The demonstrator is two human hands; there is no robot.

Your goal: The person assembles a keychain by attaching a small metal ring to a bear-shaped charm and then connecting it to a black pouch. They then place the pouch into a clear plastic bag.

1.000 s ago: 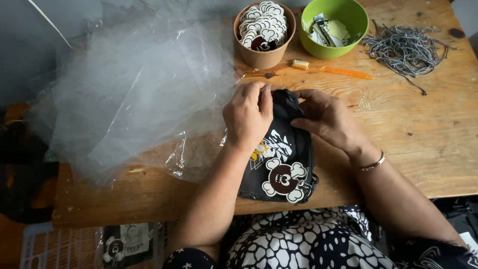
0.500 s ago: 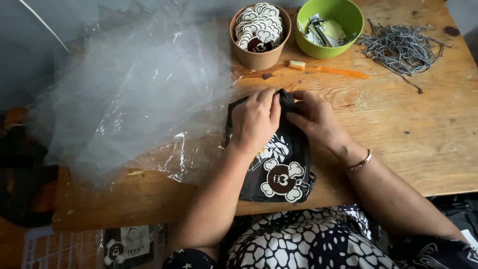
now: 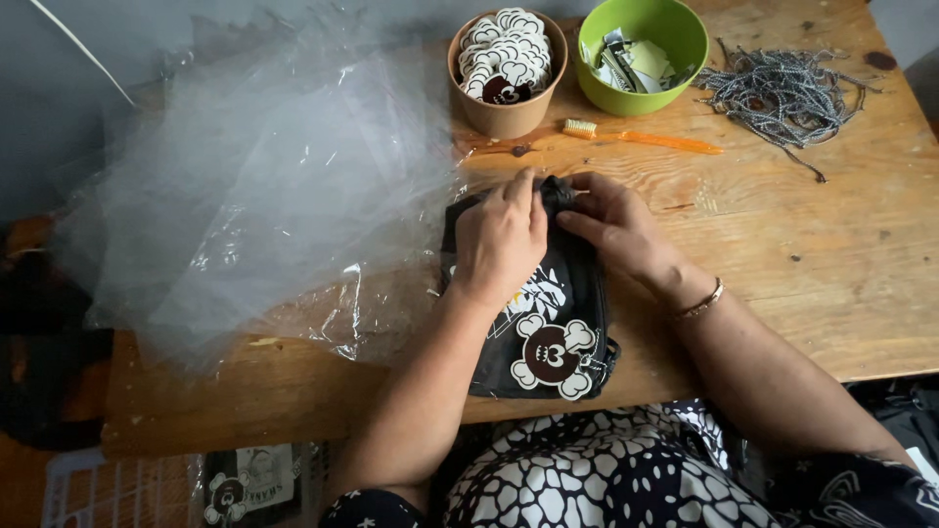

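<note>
Black pouch [image 3: 548,332] with white-and-brown skull print, green bowl [image 3: 685,59], orange toothbrush [image 3: 655,140].

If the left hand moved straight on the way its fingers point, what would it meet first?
Probably the brown paper cup of stickers, beyond the left hand and the black fabric pouch; depth is unclear.

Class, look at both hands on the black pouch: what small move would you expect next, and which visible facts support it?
Probably a pinch and pull at the pouch's top edge to draw it closed. Both the left hand and the right hand meet at the bunched top of the black pouch, which lies flat on the wooden table. Their exact grip is hidden.
</note>
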